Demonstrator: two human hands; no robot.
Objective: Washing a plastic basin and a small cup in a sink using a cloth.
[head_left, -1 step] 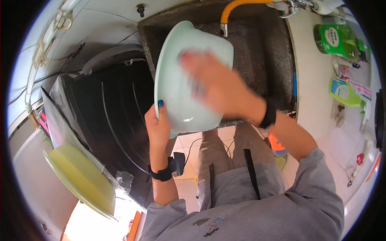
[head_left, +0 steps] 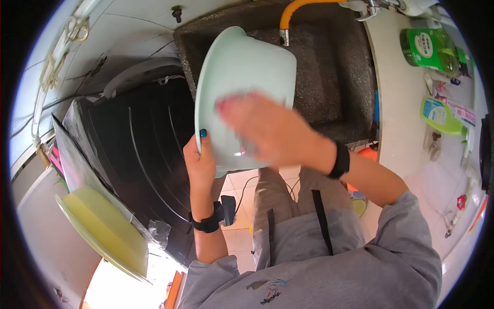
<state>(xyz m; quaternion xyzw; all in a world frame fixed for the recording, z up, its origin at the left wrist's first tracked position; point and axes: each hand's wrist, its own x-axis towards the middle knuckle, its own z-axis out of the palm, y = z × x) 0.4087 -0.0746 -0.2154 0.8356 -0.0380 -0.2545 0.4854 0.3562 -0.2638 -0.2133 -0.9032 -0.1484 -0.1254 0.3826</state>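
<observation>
A pale mint-green plastic basin (head_left: 262,67) is tipped on its side over the near left part of the dark stone sink (head_left: 329,87), its rim facing left. My left hand (head_left: 200,162) is closed on the rim at the near left, thumb on the outer wall, the other fingers mostly hidden. Across the basin's outer wall lies my right hand (head_left: 272,131), its fingers smeared by motion. A reddish patch shows at its fingertips, and whether anything is under the palm I cannot make out.
An orange hose (head_left: 298,7) with a metal end hangs over the sink. Along the right ledge (head_left: 396,98) stand a green bottle (head_left: 429,49) and a lime spray bottle (head_left: 442,116). At left are a black ridged surface (head_left: 139,129) and a yellow basin (head_left: 105,229).
My right hand has slid toward me and slightly left along the basin's outer wall. The left hand keeps its grip; the basin has barely shifted.
</observation>
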